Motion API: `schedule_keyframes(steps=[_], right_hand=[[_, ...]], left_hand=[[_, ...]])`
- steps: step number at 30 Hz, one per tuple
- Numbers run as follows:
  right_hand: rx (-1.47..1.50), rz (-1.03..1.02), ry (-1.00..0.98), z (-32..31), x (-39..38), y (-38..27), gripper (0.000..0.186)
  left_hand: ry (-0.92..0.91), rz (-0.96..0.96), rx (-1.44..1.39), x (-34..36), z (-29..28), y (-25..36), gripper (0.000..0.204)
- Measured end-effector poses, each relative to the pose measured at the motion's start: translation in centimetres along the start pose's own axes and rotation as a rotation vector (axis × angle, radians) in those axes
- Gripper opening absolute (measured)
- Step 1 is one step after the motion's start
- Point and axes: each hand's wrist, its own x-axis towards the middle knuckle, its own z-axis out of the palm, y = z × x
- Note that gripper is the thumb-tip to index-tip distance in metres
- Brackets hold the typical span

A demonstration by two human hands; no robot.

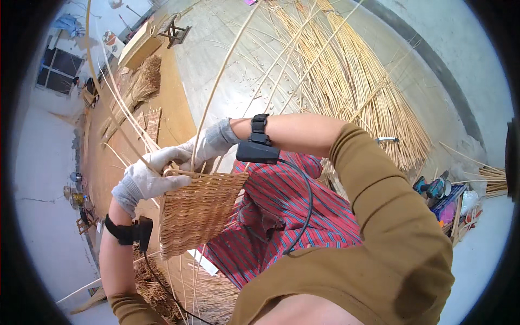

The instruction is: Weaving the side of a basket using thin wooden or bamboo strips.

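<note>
Brown sleeve overlaps canes while left hand pinches woven basket, right hand grip hidden.

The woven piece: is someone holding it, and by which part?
The left hand holds the woven piece by its upper edge, near the left corner. The right hand is close by; its grip is hidden.

The camera sits on the person's head and looks down, past the brown shirt at the bottom. The woven basket is near, left of the middle. The floor goes far off up top. Lines bend by the dark rim, so what's there is hard to tell.
</note>
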Motion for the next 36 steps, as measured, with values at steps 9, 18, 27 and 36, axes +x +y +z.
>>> schedule_keyframes(steps=[9,18,27,36], right_hand=[[-1.692,-0.644,0.718,8.2,-4.7,-14.1,0.024],[-2.299,-0.038,0.563,3.3,-7.4,-19.4,0.021],[-2.065,-0.154,0.663,1.9,-9.2,-15.2,0.016],[-1.203,0.008,1.197,8.6,-8.0,3.5,0.021]], left_hand=[[0.1,-0.075,0.205,0.0,1.0,-3.0,0.036],[0.133,-0.072,0.037,0.1,1.7,-0.7,0.039],[0.168,-0.173,-0.179,-0.2,2.3,-0.9,0.048],[0.208,-0.051,-0.049,0.2,2.3,-3.0,0.052]])
